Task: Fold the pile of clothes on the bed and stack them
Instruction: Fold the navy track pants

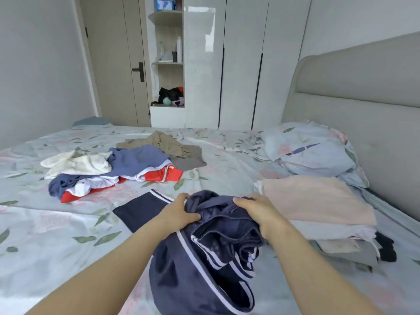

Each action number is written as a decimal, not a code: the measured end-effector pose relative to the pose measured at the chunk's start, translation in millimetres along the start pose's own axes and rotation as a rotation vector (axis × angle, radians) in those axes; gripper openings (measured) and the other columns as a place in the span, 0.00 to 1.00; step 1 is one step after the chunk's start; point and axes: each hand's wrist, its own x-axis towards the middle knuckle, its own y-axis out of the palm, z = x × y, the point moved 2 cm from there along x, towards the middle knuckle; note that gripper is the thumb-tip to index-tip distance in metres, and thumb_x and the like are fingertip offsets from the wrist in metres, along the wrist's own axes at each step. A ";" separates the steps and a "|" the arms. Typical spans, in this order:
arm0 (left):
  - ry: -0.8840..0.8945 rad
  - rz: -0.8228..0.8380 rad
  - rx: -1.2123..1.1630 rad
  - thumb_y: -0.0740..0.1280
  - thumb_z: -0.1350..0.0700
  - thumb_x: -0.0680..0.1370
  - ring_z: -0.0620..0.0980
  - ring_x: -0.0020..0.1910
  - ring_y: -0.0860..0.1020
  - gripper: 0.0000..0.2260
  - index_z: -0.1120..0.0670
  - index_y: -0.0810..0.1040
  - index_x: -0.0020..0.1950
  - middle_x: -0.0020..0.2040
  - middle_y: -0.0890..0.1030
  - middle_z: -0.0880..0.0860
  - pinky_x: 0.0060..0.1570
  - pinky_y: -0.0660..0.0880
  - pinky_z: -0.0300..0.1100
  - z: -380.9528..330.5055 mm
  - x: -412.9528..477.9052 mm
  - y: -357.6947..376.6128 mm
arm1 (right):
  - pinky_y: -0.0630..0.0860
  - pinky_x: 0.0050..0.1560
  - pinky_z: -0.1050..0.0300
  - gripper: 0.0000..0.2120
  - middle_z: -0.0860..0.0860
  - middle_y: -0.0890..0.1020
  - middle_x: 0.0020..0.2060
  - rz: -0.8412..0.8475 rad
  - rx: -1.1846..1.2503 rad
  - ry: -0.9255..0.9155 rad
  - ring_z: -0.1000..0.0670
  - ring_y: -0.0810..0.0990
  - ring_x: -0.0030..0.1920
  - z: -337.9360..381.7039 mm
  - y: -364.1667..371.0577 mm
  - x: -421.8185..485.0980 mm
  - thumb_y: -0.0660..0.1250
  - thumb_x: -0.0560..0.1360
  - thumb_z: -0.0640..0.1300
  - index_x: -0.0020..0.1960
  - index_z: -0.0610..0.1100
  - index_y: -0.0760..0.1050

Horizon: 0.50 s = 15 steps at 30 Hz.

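Note:
A navy garment with white side stripes [200,258] lies bunched on the bed in front of me, one leg stretched flat to the left. My left hand [179,212] and my right hand [256,212] both grip its crumpled top edge. A loose pile of clothes [109,169], white, blue, red and khaki, lies further back on the left. A stack of folded clothes [318,208], topped by a pale pink piece, sits to the right of my hands.
The bed [45,235] has a light floral sheet. A pillow [313,153] leans by the grey headboard [363,98] at the right. White wardrobes [238,64], open shelves and a door stand beyond the bed.

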 end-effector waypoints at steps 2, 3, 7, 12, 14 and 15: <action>0.065 0.092 0.054 0.73 0.53 0.70 0.49 0.71 0.64 0.39 0.49 0.56 0.75 0.69 0.63 0.48 0.66 0.65 0.42 21.3 -8.0 7.4 | 0.80 0.42 0.51 0.13 0.39 0.82 0.47 -0.036 -0.019 0.094 0.41 0.82 0.44 -33.1 11.5 16.4 0.70 0.74 0.39 0.56 0.35 0.75; 0.120 0.146 0.054 0.73 0.53 0.68 0.48 0.72 0.61 0.41 0.46 0.54 0.75 0.71 0.60 0.46 0.68 0.64 0.42 27.1 -12.4 9.9 | 0.80 0.47 0.47 0.14 0.38 0.81 0.48 -0.050 -0.023 0.122 0.40 0.81 0.47 -45.1 15.9 23.1 0.69 0.74 0.39 0.57 0.35 0.75; 0.101 0.373 -0.058 0.72 0.54 0.66 0.43 0.71 0.62 0.36 0.36 0.61 0.70 0.72 0.60 0.39 0.68 0.65 0.41 37.2 -30.5 10.2 | 0.79 0.52 0.45 0.12 0.38 0.81 0.49 -0.099 0.023 0.159 0.39 0.81 0.49 -64.8 26.3 40.8 0.68 0.75 0.38 0.55 0.34 0.74; 0.102 0.331 0.215 0.66 0.31 0.60 0.43 0.74 0.56 0.43 0.37 0.58 0.73 0.73 0.57 0.40 0.74 0.53 0.51 31.7 -29.4 31.1 | 0.78 0.50 0.46 0.14 0.35 0.81 0.49 -0.084 0.032 0.165 0.38 0.82 0.48 -63.6 31.2 47.8 0.65 0.76 0.42 0.56 0.33 0.76; 0.153 0.146 0.486 0.65 0.31 0.66 0.47 0.70 0.64 0.39 0.42 0.59 0.74 0.70 0.66 0.44 0.71 0.57 0.53 30.6 -18.1 40.6 | 0.78 0.54 0.44 0.19 0.38 0.81 0.53 -0.007 0.087 0.126 0.40 0.82 0.50 -60.6 35.3 43.3 0.64 0.76 0.49 0.61 0.37 0.74; 0.164 0.052 0.520 0.66 0.34 0.70 0.47 0.67 0.69 0.32 0.44 0.64 0.71 0.66 0.71 0.45 0.68 0.62 0.50 30.6 -12.8 40.8 | 0.77 0.57 0.44 0.23 0.42 0.79 0.57 0.038 0.122 0.102 0.42 0.81 0.53 -61.4 36.2 41.2 0.65 0.74 0.53 0.64 0.40 0.71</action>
